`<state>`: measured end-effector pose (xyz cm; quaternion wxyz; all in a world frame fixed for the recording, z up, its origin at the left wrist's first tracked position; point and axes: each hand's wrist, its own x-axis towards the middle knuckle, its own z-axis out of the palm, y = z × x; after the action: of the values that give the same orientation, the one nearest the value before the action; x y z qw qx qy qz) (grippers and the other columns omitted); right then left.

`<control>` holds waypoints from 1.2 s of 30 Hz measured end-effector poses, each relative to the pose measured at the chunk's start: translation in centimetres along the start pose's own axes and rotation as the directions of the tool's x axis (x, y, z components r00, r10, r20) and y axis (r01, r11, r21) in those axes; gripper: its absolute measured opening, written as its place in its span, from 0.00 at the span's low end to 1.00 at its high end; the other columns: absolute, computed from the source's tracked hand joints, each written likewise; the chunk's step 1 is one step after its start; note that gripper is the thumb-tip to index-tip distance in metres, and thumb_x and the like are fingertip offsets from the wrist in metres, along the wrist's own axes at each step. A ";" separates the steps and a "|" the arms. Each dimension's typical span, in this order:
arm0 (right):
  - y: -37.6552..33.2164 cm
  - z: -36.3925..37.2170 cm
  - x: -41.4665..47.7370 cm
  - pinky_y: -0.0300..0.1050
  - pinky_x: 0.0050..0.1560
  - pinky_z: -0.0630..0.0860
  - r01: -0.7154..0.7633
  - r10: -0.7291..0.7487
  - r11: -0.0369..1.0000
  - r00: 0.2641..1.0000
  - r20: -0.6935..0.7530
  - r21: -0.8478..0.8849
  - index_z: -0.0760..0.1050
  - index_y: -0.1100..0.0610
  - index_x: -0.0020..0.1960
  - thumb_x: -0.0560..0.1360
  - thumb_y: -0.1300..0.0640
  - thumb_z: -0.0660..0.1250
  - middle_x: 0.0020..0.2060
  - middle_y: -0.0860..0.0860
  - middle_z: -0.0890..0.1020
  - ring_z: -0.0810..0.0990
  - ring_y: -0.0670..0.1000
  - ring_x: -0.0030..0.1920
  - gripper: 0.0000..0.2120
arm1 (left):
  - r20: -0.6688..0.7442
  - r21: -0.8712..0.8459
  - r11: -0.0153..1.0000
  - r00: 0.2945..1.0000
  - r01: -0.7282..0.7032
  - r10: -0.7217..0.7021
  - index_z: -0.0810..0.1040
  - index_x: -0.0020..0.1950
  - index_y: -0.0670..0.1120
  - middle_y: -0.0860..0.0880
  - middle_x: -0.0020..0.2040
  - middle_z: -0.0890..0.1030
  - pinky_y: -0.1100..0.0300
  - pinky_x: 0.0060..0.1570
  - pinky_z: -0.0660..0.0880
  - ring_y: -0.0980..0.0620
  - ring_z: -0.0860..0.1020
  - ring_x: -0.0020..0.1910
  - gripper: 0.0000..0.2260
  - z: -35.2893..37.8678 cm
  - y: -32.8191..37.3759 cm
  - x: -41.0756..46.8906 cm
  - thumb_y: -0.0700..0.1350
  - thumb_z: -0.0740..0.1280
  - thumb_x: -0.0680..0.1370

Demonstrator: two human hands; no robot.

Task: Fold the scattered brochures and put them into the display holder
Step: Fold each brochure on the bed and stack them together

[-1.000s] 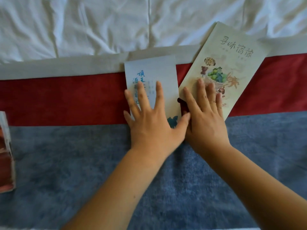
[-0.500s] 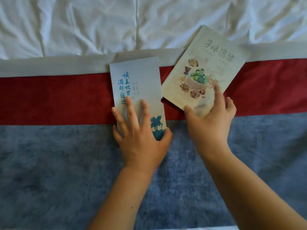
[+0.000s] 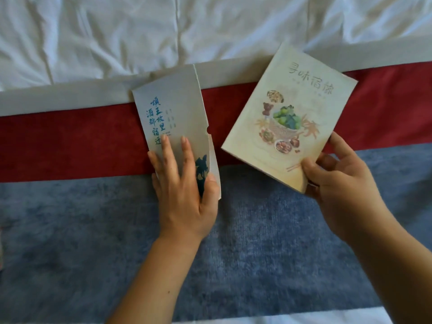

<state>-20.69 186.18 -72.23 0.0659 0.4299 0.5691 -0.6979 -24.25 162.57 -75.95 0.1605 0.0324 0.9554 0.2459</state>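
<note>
Pressing with straight fingers (image 3: 167, 150), the left hand (image 3: 184, 195) holds the narrow brochure (image 3: 173, 113) flat on the bed (image 3: 257, 230), across its red stripe (image 3: 70, 141). Nearby but apart, the right hand (image 3: 339, 183) pinches the near corner of the wider brochure (image 3: 287, 108), thumb on top. Both look thin, light and bendy, probably slick. Best gripped at an edge or corner, since the soft bed gives little backing for creasing.

Soft dim daylight (slight blur)
</note>
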 end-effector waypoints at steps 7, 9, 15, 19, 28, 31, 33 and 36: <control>1.8 0.8 -1.4 0.44 0.45 0.85 0.075 -0.057 0.986 0.991 0.122 -0.149 0.74 0.34 0.64 0.83 0.70 0.62 0.54 0.44 0.87 0.87 0.47 0.55 0.29 | 0.005 -0.034 0.999 1.000 -0.008 0.008 0.48 0.85 0.50 0.47 0.85 0.39 0.35 0.79 0.44 0.38 0.35 0.82 0.39 0.1 -0.2 -0.1 0.71 0.39 0.80; 1.9 0.9 -1.3 0.46 0.47 0.85 0.120 -0.102 0.976 0.989 0.107 -0.182 0.73 0.33 0.64 0.83 0.69 0.63 0.55 0.43 0.87 0.87 0.48 0.55 0.29 | 0.009 -0.045 0.999 1.000 -0.017 0.018 0.48 0.85 0.50 0.47 0.85 0.39 0.37 0.79 0.43 0.38 0.36 0.82 0.38 0.0 -0.4 -0.1 0.70 0.41 0.80; 2.1 0.7 -2.1 0.55 0.48 0.86 0.187 -0.180 0.955 0.982 0.050 -0.229 0.71 0.32 0.66 0.82 0.69 0.64 0.55 0.42 0.86 0.88 0.50 0.49 0.31 | 0.029 0.008 0.999 0.998 -0.051 0.051 0.45 0.85 0.49 0.46 0.84 0.38 0.34 0.79 0.45 0.37 0.36 0.82 0.38 0.1 -0.7 -0.3 0.66 0.49 0.80; 2.4 1.1 -2.6 0.52 0.50 0.86 0.224 -0.209 0.943 0.974 0.084 -0.245 0.70 0.30 0.69 0.82 0.69 0.65 0.57 0.41 0.85 0.88 0.52 0.50 0.34 | 0.038 0.039 0.997 0.997 -0.072 0.071 0.42 0.85 0.49 0.46 0.84 0.36 0.33 0.79 0.45 0.38 0.35 0.82 0.40 0.2 -0.6 -0.4 0.67 0.50 0.79; 2.4 2.1 -1.3 0.52 0.50 0.86 0.227 -0.155 0.881 0.967 0.201 -0.414 0.64 0.34 0.78 0.82 0.65 0.67 0.54 0.44 0.85 0.88 0.52 0.51 0.35 | 0.093 0.105 0.991 0.993 -0.087 0.077 0.43 0.85 0.49 0.46 0.84 0.35 0.31 0.78 0.46 0.37 0.34 0.81 0.43 0.3 -0.7 -0.6 0.67 0.57 0.77; 2.4 2.7 -0.8 0.62 0.49 0.85 0.233 -0.130 0.772 0.969 0.211 -0.592 0.58 0.32 0.80 0.83 0.58 0.67 0.52 0.49 0.85 0.86 0.60 0.48 0.35 | 0.073 0.194 0.978 0.995 -0.080 0.067 0.46 0.85 0.51 0.45 0.84 0.38 0.33 0.78 0.51 0.39 0.36 0.82 0.44 0.3 -0.6 -0.9 0.69 0.58 0.76; 2.5 3.4 -0.8 0.54 0.52 0.83 0.262 -0.194 0.661 0.965 0.177 -0.704 0.58 0.40 0.83 0.84 0.54 0.65 0.54 0.47 0.81 0.83 0.53 0.50 0.31 | 0.042 0.224 0.972 0.997 -0.073 0.065 0.49 0.85 0.51 0.44 0.84 0.40 0.35 0.76 0.57 0.40 0.39 0.83 0.45 0.1 -0.9 -1.1 0.72 0.60 0.75; 2.5 4.1 -1.8 0.41 0.58 0.73 0.285 -0.314 0.577 0.942 0.114 -0.765 0.64 0.51 0.82 0.84 0.52 0.64 0.63 0.45 0.75 0.76 0.47 0.59 0.27 | -0.006 0.214 0.977 1.000 -0.011 0.012 0.52 0.85 0.50 0.40 0.84 0.41 0.37 0.75 0.58 0.39 0.41 0.83 0.49 -0.1 -1.3 -1.2 0.77 0.59 0.73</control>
<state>-20.23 181.08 -72.91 0.1149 0.2692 0.8775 -0.3800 -23.09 161.20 -76.12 0.1512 0.0542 0.9766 0.1427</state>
